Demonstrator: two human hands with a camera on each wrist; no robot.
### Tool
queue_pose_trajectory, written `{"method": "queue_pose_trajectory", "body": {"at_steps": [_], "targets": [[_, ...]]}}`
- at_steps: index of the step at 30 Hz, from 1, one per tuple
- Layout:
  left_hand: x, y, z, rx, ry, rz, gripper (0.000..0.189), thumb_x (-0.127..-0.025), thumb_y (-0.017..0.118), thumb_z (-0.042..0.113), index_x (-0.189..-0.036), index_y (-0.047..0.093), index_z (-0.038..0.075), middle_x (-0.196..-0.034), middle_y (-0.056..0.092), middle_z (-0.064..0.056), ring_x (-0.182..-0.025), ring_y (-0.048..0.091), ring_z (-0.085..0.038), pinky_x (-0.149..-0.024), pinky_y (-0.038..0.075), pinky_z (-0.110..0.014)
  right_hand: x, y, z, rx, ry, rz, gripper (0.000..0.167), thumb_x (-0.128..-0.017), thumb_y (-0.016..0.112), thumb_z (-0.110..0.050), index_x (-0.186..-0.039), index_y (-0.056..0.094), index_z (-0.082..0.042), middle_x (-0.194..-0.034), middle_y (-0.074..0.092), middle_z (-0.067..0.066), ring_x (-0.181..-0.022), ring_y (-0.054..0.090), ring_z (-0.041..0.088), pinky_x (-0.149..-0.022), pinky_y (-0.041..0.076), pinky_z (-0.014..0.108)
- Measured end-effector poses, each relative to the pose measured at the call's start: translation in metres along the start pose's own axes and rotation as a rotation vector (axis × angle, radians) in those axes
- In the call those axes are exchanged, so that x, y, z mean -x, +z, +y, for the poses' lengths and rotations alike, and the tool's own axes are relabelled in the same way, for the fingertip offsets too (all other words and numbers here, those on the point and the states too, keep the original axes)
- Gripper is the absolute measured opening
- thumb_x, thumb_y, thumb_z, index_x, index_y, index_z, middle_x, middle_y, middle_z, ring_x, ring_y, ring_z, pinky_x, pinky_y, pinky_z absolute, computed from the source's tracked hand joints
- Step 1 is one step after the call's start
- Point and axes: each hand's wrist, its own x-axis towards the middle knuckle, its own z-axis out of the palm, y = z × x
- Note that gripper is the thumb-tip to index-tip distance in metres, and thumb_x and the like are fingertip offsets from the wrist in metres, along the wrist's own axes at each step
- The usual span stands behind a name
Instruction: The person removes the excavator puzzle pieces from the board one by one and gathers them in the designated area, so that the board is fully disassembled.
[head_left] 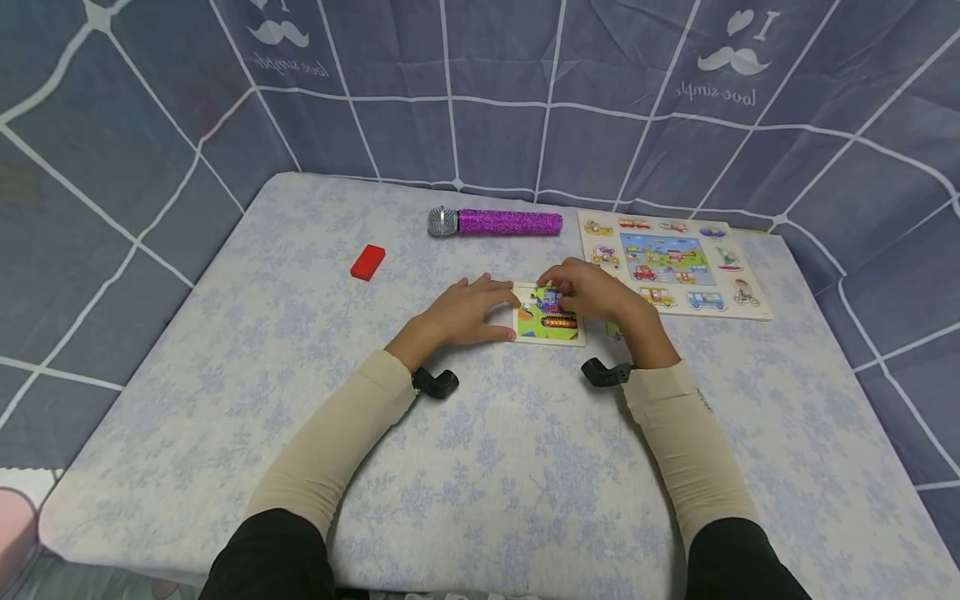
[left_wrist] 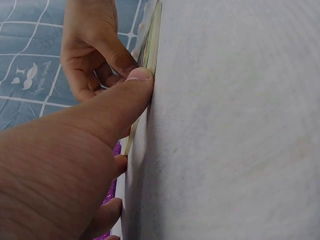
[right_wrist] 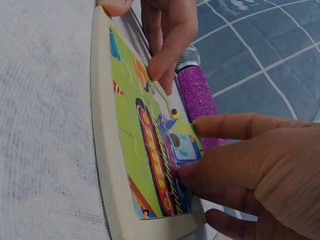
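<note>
A small wooden jigsaw puzzle (head_left: 549, 332) with a digger-like picture in a pale frame lies at the table's middle. My left hand (head_left: 472, 312) rests at its left side; the thumb touches the near corner and a fingertip lies on the far left part, fingers fairly straight. My right hand (head_left: 592, 290) pinches a puzzle piece (right_wrist: 184, 145) with a blue cab between thumb and forefinger, at the puzzle's far right part. A pale gap shows beside that piece in the right wrist view. Another green piece (head_left: 614, 330) lies partly hidden under my right wrist.
Behind the puzzle lies a glittery purple microphone (head_left: 510, 222). A larger vehicle picture board (head_left: 738, 307) is at the back right. A red block (head_left: 367, 262) sits to the left. A grey-blue curtain (head_left: 495, 58) hangs along the table's back edge.
</note>
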Motion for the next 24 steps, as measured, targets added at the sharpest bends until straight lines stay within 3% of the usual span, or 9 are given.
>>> {"method": "queue_pose_trajectory", "body": {"at_steps": [12,18,24], "targets": [[-0.002,0.000,0.000,-0.026,-0.012,0.001,0.053,-0.094,0.067,0.054,-0.139,0.057,0.026,-0.161,0.036,-0.003,-0.149,0.024,-0.038,-0.118,0.019,-0.060,-0.003,0.000,-0.004,0.155,-0.021,0.065,0.035,-0.092,0.068,0.001,-0.126,0.066,-0.001,-0.110,0.065,0.012,-0.094,0.061,0.028,-0.085,0.051,0.044],[-0.001,0.001,0.002,-0.023,-0.012,-0.001,0.053,-0.094,0.067,0.054,-0.139,0.057,0.026,-0.161,0.036,-0.002,-0.149,0.023,-0.037,-0.118,0.019,-0.060,-0.004,0.000,0.000,0.109,0.027,0.102,0.033,-0.088,0.071,0.001,-0.120,0.066,-0.001,-0.112,0.068,0.011,-0.100,0.063,0.028,-0.087,0.052,0.045],[-0.002,0.001,0.001,-0.020,-0.011,-0.001,0.053,-0.094,0.067,0.053,-0.139,0.057,0.026,-0.161,0.035,-0.003,-0.149,0.023,-0.037,-0.118,0.019,-0.060,-0.002,0.002,0.010,0.069,-0.020,0.110,0.026,-0.088,0.071,-0.001,-0.114,0.068,-0.002,-0.109,0.067,0.011,-0.097,0.063,0.028,-0.084,0.053,0.046]]}}
